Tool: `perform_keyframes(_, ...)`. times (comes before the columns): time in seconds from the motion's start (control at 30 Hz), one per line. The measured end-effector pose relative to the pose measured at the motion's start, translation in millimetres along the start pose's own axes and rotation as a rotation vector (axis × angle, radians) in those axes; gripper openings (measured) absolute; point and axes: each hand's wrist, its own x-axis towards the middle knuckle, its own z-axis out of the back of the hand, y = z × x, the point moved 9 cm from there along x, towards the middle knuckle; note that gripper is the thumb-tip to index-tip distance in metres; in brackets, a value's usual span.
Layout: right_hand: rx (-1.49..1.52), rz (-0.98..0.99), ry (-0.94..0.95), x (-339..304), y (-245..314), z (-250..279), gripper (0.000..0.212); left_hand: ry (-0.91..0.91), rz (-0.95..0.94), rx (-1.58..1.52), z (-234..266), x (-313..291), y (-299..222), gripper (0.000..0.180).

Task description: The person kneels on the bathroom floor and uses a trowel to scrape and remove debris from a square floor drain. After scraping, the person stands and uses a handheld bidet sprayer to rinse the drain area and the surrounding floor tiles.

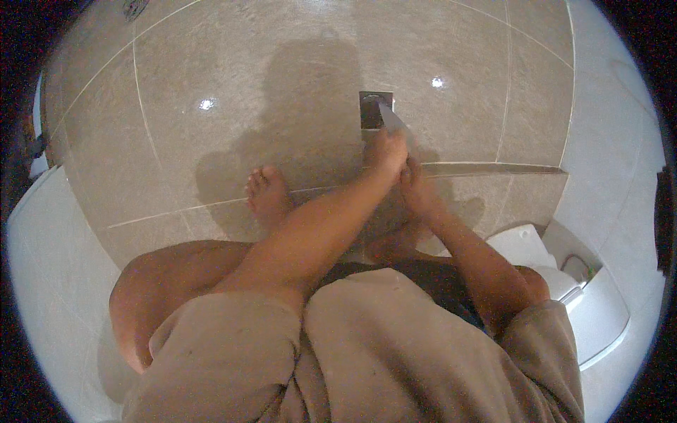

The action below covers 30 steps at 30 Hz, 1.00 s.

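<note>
A square dark floor drain (367, 116) is set into the tiled floor ahead of me. The pale blade of what looks like a knife (397, 121) slants down, with its tip over the drain opening. My left hand (389, 151) is closed against the blade, just on the near side of the drain. Close behind it, my right hand (419, 192) is closed at the blade's rear end. The handle is hidden by my hands, and the fingers of the right one show only in part.
My bare left foot (268, 194) stands on the brown tiles (197, 155); the right foot (395, 243) is partly covered. A low step edge (486, 169) runs along the right. White toilet parts (525, 247) lie near my right elbow, beside the pale wall (620, 148).
</note>
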Motion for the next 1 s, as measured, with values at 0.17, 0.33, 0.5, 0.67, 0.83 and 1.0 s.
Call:
perform_keyframes(0.17, 0.004, 0.008, 0.148, 6, 54, 35, 0.05, 0.153, 0.01, -0.275, -10, 13, -7, 0.041)
perform_keyframes(0.33, 0.081, 0.08, 0.031, 22, 39, 16, 0.048, 0.056, -0.095, -0.113, -10, 34, -3, 0.038)
perform_keyframes(0.5, 0.025, -0.03, 0.224, 28, 56, 32, 0.048, 0.01, -0.137, 0.028, 8, 14, -51, 0.039)
perform_keyframes(0.67, 0.015, -0.053, 0.291, 33, 76, 55, 0.046, 0.028, -0.167, 0.015, -5, 32, -49, 0.03)
perform_keyframes(0.83, -0.126, 0.488, 0.523, 59, 85, 77, 0.037, -0.165, -0.511, 0.586, -45, 47, -73, 0.027)
perform_keyframes(1.0, -0.049, -0.225, 0.912, 62, 78, 108, 0.025, 0.167, -0.199, 0.631, -83, 83, -81, 0.032)
